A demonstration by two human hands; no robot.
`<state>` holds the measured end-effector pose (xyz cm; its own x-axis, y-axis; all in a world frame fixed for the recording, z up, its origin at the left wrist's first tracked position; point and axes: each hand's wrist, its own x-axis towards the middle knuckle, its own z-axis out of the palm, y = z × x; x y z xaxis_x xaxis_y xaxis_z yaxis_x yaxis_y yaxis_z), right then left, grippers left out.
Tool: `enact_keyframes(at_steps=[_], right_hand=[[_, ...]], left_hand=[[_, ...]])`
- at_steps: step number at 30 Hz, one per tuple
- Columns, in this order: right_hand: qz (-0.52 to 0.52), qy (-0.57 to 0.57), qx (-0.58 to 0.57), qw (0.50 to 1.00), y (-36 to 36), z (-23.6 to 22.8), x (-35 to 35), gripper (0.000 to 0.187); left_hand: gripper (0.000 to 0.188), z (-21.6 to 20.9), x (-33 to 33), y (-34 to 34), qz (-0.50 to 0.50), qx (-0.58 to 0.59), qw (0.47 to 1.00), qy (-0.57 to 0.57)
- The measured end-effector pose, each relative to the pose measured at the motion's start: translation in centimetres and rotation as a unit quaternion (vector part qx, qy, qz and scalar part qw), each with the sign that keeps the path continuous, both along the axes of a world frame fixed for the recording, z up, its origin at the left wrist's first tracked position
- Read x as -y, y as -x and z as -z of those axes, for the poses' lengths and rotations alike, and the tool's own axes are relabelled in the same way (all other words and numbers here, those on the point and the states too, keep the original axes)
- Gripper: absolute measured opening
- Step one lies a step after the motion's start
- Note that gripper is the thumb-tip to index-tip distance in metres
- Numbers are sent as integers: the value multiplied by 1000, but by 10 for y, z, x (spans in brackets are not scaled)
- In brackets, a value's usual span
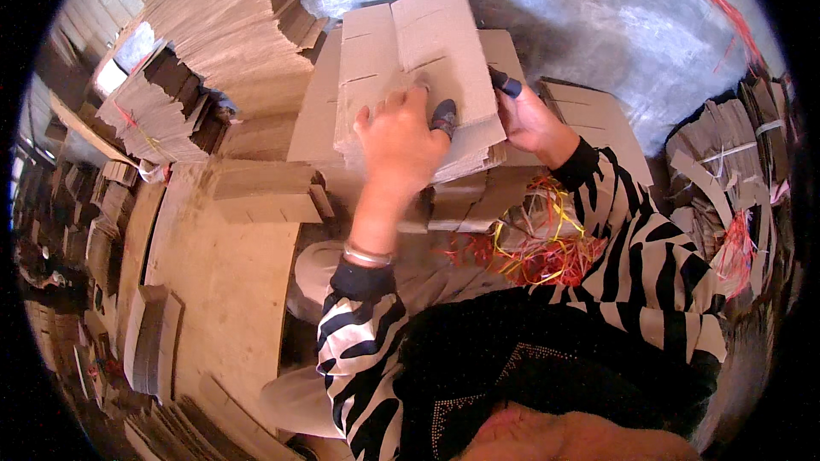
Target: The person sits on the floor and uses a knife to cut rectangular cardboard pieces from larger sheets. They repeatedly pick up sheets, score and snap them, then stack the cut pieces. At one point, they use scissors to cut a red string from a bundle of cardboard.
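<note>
The cardboard stack (444,38) lies between both hands: the left hand (403,130), loosely spread, is over its near part; the right hand (530,118) grips its right edge, fingers partly hidden. Blur obscures whether the left presses down.

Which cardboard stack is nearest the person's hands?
The slotted stack beneath the left hand, with its edge at the right hand; neither hand touches other stacks.

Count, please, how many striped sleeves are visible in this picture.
2. One striped sleeve is on the left arm, whose left hand is over the cardboard sheets. The other striped sleeve is on the right arm; its right hand holds their right edge. No others show.
</note>
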<state>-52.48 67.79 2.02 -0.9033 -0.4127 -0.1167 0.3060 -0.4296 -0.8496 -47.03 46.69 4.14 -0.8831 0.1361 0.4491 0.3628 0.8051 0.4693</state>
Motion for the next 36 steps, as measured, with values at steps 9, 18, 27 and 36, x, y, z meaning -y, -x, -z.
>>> enact_keyframes(at_steps=[9,18,27,36], right_hand=[[23,136,-108,985,-33,9,-25,46],[94,113,-134,980,-45,23,-41,43],[147,-77,-194,967,-57,-15,25,52],[198,92,-199,955,-68,15,-3,47]], left_hand=[[46,17,-55,-21,62,-216,969,-99],[42,17,-62,-24,48,-262,961,-73],[38,38,-23,-4,17,-226,945,-237],[44,22,-54,-19,105,-307,917,-234]])
